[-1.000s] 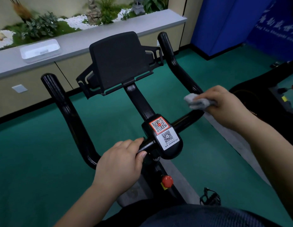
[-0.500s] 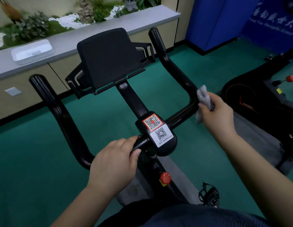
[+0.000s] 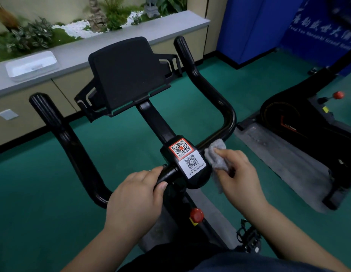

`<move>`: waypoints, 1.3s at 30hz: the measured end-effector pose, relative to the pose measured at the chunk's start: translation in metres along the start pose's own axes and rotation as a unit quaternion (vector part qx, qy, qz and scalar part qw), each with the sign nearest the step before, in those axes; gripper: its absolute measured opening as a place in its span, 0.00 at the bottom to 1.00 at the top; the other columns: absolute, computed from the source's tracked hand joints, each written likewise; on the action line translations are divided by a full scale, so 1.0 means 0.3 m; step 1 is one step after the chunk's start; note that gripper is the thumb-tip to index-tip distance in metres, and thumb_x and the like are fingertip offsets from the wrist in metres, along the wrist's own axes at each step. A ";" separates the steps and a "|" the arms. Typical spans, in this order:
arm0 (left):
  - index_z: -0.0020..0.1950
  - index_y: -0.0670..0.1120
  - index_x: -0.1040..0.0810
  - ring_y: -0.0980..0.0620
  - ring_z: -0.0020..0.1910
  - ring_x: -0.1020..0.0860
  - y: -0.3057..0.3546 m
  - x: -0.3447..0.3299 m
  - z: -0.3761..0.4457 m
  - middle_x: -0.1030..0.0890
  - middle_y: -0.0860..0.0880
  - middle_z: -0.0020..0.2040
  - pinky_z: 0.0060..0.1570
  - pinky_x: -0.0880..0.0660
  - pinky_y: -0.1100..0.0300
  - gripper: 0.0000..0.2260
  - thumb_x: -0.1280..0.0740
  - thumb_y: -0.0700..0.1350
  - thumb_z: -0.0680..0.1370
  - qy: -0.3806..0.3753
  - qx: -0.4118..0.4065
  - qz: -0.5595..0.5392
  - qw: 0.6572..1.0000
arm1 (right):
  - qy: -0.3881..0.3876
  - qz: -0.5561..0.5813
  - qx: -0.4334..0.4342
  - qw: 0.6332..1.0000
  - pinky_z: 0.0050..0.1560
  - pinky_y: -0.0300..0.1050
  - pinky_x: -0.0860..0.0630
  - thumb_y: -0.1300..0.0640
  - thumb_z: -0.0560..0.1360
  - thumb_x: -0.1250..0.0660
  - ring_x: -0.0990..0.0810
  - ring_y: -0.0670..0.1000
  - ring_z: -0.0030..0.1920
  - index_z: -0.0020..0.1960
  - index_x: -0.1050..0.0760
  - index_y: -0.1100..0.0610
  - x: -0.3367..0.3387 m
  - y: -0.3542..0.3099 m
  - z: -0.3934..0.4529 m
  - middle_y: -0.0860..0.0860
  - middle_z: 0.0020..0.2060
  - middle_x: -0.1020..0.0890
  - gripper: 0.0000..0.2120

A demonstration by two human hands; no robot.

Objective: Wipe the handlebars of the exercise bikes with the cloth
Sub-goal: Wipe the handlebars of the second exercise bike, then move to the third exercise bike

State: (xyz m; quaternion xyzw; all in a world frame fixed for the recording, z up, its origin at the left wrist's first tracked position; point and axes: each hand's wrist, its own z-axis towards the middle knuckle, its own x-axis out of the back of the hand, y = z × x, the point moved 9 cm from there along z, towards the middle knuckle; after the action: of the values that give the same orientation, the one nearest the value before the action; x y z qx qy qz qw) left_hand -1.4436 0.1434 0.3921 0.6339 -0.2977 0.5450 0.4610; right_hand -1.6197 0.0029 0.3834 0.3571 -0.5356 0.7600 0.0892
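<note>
Black handlebars [image 3: 215,95] of an exercise bike curve up on both sides of a black tablet holder [image 3: 127,75]. At their centre sits a hub with two QR stickers [image 3: 187,159]. My right hand [image 3: 239,177] is shut on a grey cloth [image 3: 216,156] and presses it against the crossbar just right of the hub. My left hand [image 3: 135,199] grips the crossbar left of the hub, and the left bar [image 3: 58,134] rises from there.
A red knob [image 3: 196,214] sits on the frame below the hub. A second black exercise bike [image 3: 308,124] stands on a grey mat to the right. A grey counter [image 3: 111,42] with a white tray [image 3: 31,65] and plants runs behind. The floor is green carpet.
My right hand has slid the cloth down the right bar, from its outer bend inward to the crossbar beside the hub. My left hand has kept its grip.
</note>
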 end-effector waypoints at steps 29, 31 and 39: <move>0.56 0.50 0.22 0.52 0.52 0.24 0.268 -0.153 -0.543 0.22 0.52 0.50 0.55 0.30 0.60 0.13 0.30 0.48 0.73 -0.191 -0.378 -0.147 0.894 | 0.355 0.042 -0.413 0.838 0.44 0.39 0.28 0.57 0.73 0.33 0.21 0.38 0.44 0.53 0.23 0.42 0.256 -0.056 -1.582 0.38 0.44 0.18 0.12; 0.57 0.49 0.22 0.53 0.51 0.24 0.332 -0.188 -0.652 0.22 0.52 0.50 0.54 0.30 0.61 0.13 0.30 0.48 0.73 -0.205 -0.392 -0.144 0.885 | 0.372 0.042 -0.429 0.822 0.41 0.38 0.27 0.56 0.73 0.33 0.21 0.38 0.45 0.52 0.23 0.41 0.284 -0.050 -1.733 0.38 0.45 0.18 0.12; 0.58 0.49 0.23 0.53 0.51 0.24 0.645 -0.322 -1.175 0.23 0.51 0.50 0.53 0.30 0.63 0.14 0.30 0.49 0.73 -0.241 -0.414 -0.130 0.868 | 0.391 0.042 -0.463 0.794 0.35 0.28 0.29 0.59 0.73 0.33 0.22 0.34 0.41 0.49 0.25 0.36 0.488 -0.026 -2.367 0.36 0.45 0.19 0.16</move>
State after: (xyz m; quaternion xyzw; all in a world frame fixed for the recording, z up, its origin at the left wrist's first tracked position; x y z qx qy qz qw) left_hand -1.7829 0.3749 0.3424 0.5292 -0.5126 0.1370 0.6621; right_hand -2.0400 0.5933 0.3613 -0.0771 -0.7576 0.4986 0.4140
